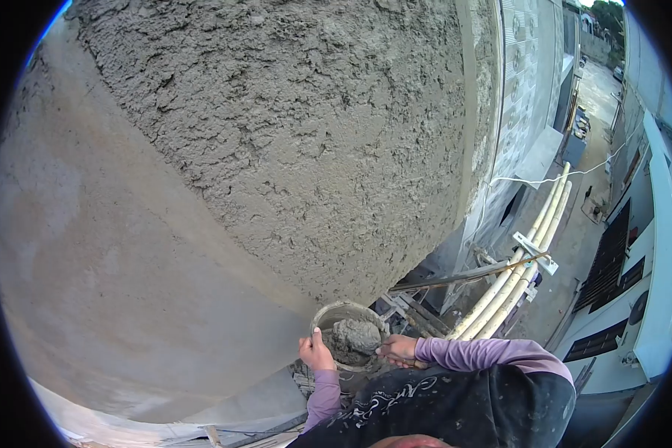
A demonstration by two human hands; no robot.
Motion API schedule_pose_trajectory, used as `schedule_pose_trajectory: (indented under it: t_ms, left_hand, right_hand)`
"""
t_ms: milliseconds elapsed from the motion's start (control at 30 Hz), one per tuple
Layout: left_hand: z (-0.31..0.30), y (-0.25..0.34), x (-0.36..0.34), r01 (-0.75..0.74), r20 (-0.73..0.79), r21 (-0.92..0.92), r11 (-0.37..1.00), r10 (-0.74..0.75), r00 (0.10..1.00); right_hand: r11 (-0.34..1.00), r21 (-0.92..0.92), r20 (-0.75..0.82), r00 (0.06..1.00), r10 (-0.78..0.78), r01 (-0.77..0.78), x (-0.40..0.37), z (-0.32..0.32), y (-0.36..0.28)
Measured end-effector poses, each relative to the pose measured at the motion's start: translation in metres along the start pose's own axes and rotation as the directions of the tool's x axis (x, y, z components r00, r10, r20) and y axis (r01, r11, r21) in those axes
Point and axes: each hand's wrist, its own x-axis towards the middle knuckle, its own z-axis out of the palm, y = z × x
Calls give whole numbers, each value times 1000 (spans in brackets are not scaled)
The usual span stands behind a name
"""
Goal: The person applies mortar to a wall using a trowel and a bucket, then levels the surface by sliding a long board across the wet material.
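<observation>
A round bucket (349, 305) of wet grey mortar is in front of my body, close to the wall. My left hand (318, 353) grips the bucket's left rim, thumb pointing up over the edge. On the other side, my right hand (400, 350) is closed around the handle of what looks like a trowel. A heap of mortar (357, 336) sits inside the bucket at the trowel's end and hides the blade. Rough, wet mortar covers the wall (313, 134) ahead, next to a smoother grey surface (127, 246) on the left.
Long pale pipes (508, 284) run beside the wall on the right, with a white bracket (534, 252) across them. Boards and poles (418, 310) lie just beyond the bucket. Far below is an alley (575, 216), bordered by a white building (612, 299).
</observation>
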Motion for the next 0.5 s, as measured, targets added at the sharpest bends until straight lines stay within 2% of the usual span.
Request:
schedule_pose_trajectory:
  t_ms: [67, 100, 233, 333, 367, 467, 500]
  left_hand:
    - [2, 1, 5, 3, -9, -8, 1000, -3, 1000]
    - [1, 0, 7, 1, -14, -4, 1000, -1, 1000]
    - [-7, 2, 14, 32, -97, -23, 999, -34, 995]
    - [-27, -13, 24, 50, -158, -8, 999, -51, 986]
    - [-34, -28, 28, 23, -202, 17, 1000, -19, 979]
    - [-63, -54, 29, 134, -262, -74, 988, -149, 954]
    - [-73, -66, 30, 136, -292, -94, 986, -158, 943]
  right_hand:
    - [999, 21, 14, 999, -36, 36, 3, 1, -2]
    - [994, 107, 39, 999, -3, -1, 6, 0, -3]
    - [937, 350, 172, 982, -78, 13, 1, -10, -18]
    - [757, 650, 295, 941, -169, -68, -4, -22, -30]
    - [755, 655, 288, 927, -240, -9, -7, -28, -37]
    - [610, 786, 147, 929, -341, 99, -27, -43, -78]
    - [587, 778, 52, 908, -415, 224, -36, -50, -96]
